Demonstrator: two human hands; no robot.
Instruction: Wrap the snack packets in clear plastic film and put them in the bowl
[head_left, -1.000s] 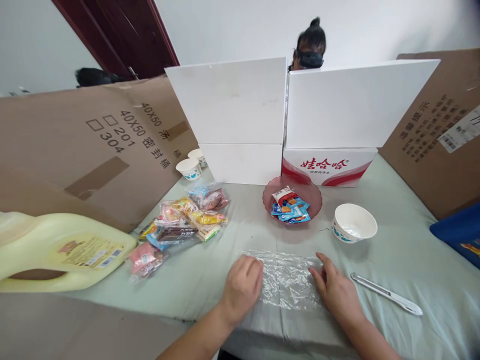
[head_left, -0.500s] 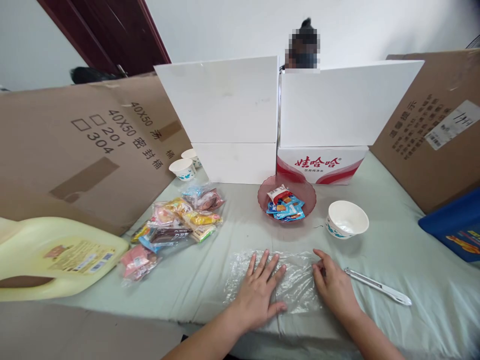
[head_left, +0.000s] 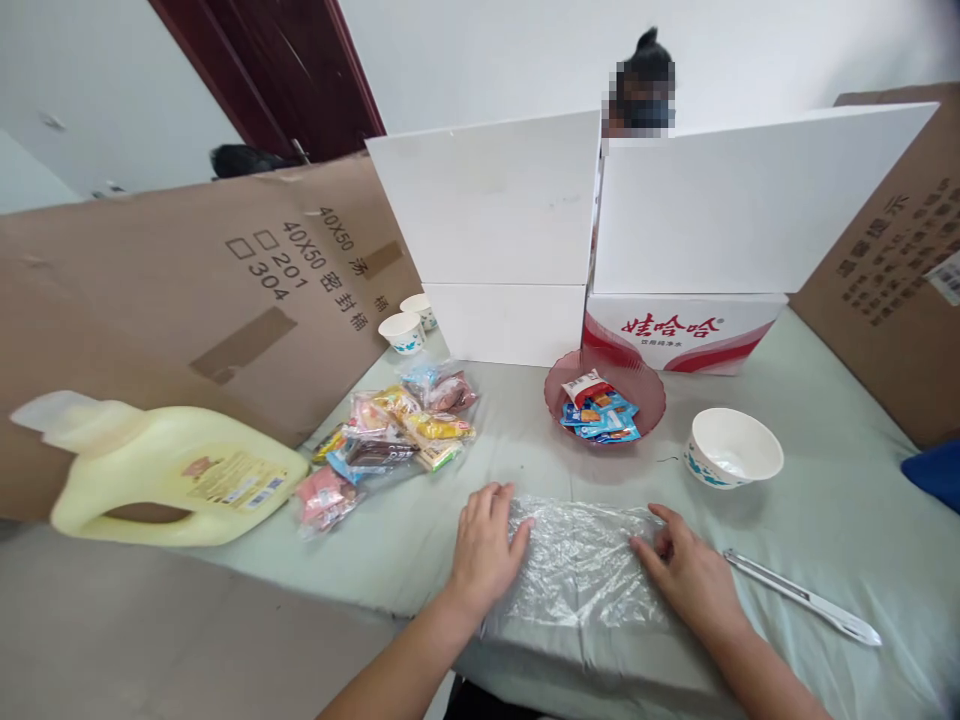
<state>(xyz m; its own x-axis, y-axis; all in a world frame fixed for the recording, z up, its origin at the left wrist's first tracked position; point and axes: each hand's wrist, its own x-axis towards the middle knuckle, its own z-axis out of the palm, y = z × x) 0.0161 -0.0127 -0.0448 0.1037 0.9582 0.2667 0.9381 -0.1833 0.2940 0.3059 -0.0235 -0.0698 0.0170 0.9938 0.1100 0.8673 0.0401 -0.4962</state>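
Observation:
A clear, crinkled plastic bag (head_left: 581, 565) lies flat on the cloth near the front edge of the table. My left hand (head_left: 486, 545) rests on the bag's left edge, fingers close together and thumb apart. At the right edge, my right hand (head_left: 694, 575) touches the plastic with loosely bent fingers, thumb and forefinger apart. A white utility knife (head_left: 802, 597) lies just right of that hand. Beyond it stands a white paper bowl (head_left: 733, 448). A pink glass bowl (head_left: 651, 385) behind the bag holds blue sachets (head_left: 611, 420) and a red-and-white packet (head_left: 586, 388).
Wrapped snacks (head_left: 394, 430) are heaped left of my hands, beside a yellow jug (head_left: 247, 470) lying on its side. Two paper cups (head_left: 403, 334) stand farther back. White boxes (head_left: 502, 220) and brown cartons (head_left: 112, 290) wall the table. Behind them a person's head shows.
My left hand has slid from the middle of the bag to its left edge, its spread fingers drawing together. The right hand stays at the right edge. The view has turned left.

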